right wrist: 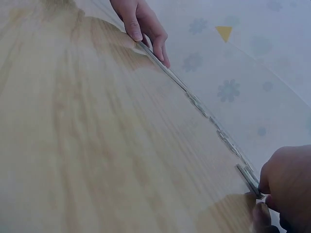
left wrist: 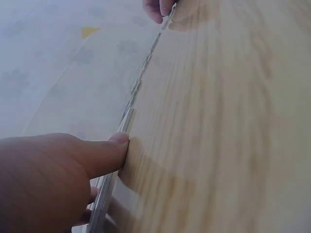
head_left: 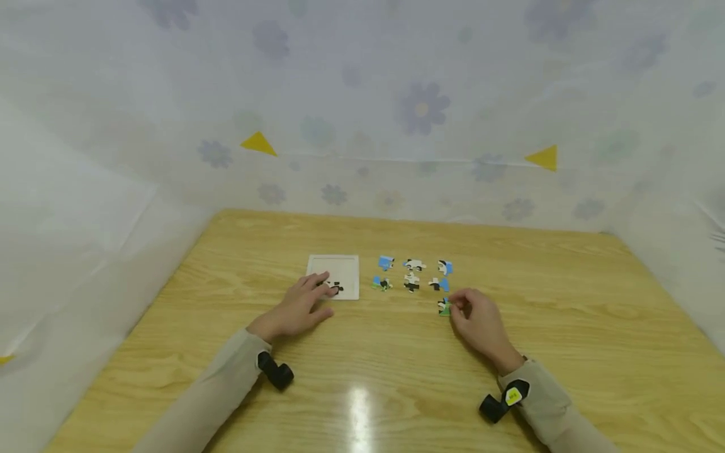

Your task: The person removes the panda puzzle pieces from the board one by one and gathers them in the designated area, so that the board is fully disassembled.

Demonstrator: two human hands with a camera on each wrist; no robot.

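A white square puzzle tray (head_left: 338,269) lies on the wooden table (head_left: 396,371), with one black-and-white piece (head_left: 335,287) in its near edge. My left hand (head_left: 300,306) rests flat with straight fingers on that piece and the tray's near-left corner; its thumb (left wrist: 104,154) presses the tray's edge (left wrist: 127,119). My right hand (head_left: 478,318) pinches a green, black and white piece (head_left: 444,306) at the table surface, seen edge-on in the right wrist view (right wrist: 249,178). Several loose pieces (head_left: 411,275) lie in rows between the tray and my right hand.
A flower-printed white sheet (head_left: 396,113) walls the table at the back and both sides, with two yellow triangles (head_left: 258,144) on it. Black wrist cameras (head_left: 275,371) sit on both sleeves. Bare wood stretches in front of my hands.
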